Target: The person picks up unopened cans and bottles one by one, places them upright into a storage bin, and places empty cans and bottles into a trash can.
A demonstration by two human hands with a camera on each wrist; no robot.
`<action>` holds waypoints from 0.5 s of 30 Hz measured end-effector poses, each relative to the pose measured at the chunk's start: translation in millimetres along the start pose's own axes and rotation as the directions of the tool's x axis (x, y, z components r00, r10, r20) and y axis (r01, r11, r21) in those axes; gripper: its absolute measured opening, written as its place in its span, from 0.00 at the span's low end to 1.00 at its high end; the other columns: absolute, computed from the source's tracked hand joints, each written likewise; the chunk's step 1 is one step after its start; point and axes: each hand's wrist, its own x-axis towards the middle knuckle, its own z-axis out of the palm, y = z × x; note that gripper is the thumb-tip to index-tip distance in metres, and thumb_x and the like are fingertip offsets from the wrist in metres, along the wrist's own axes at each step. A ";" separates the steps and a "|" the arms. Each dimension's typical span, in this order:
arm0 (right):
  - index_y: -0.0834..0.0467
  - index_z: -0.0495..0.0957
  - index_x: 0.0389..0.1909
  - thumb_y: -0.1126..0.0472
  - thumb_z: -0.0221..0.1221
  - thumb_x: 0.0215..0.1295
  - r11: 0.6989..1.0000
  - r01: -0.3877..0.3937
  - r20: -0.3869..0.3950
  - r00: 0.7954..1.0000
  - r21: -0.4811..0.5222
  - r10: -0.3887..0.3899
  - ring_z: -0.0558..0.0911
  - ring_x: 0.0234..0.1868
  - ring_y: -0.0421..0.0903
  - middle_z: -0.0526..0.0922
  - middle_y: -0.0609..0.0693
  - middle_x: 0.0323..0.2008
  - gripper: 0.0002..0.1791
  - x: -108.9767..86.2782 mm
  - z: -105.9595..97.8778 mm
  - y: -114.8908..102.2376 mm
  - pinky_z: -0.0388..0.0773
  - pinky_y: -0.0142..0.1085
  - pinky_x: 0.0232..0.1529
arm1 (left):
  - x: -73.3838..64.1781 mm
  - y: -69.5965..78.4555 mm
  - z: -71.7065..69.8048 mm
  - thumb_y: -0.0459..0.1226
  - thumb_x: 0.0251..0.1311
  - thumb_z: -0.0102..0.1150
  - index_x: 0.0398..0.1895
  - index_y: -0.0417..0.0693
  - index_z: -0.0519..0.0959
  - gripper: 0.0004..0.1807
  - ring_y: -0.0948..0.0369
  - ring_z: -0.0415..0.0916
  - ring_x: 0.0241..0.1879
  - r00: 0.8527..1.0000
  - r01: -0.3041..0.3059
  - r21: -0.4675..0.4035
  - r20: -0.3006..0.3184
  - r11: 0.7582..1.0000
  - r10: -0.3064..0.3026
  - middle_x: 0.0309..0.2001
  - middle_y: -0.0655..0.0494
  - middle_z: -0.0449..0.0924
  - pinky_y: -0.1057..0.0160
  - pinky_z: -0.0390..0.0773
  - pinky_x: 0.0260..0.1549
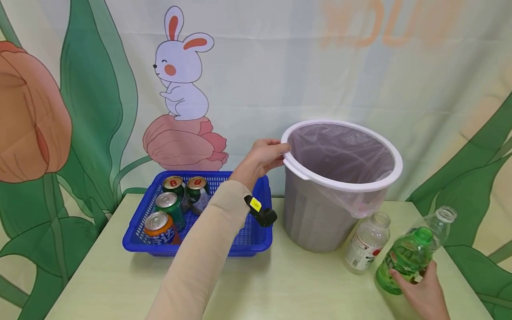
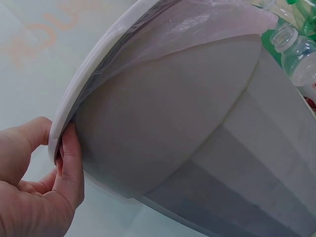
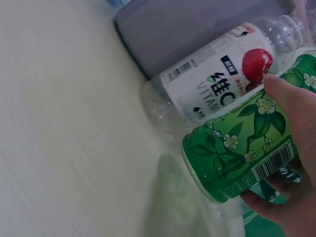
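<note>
At the bin's left side, my left hand [image 1: 269, 156] pinches the white rim [image 2: 74, 94] of a grey trash bin [image 1: 320, 218], thumb on top and fingers beneath. A thin translucent liner [image 2: 197, 29] lines the bin and folds over its edge. My right hand [image 1: 426, 289] grips a green plastic bottle [image 3: 242, 138] with a flowered label, capless and slightly tilted. Beside it stands a clear bottle [image 1: 367, 242] with a white label and a red fruit picture. Another clear bottle [image 1: 442, 222] is partly hidden behind the green one.
A blue plastic basket [image 1: 256, 246] sits left of the bin, under my left forearm. Several drink cans stand in it, among them an orange can [image 1: 161, 227] and a green can [image 1: 170, 209]. A printed cloth [image 1: 256, 80] hangs behind the pale table [image 1: 280, 289].
</note>
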 end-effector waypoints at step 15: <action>0.63 0.54 0.63 0.60 0.67 0.52 0.949 0.311 0.010 0.950 -0.051 -0.311 0.65 0.39 0.19 0.68 0.58 0.50 0.41 10.8 -37.4 -27.3 0.76 0.29 0.29 | 1.8 -0.5 1.1 0.35 0.57 0.59 0.59 0.42 0.66 0.26 0.58 0.78 0.38 1.000 0.002 0.010 -0.011 1.000 -0.002 0.47 0.48 0.74 0.65 0.81 0.39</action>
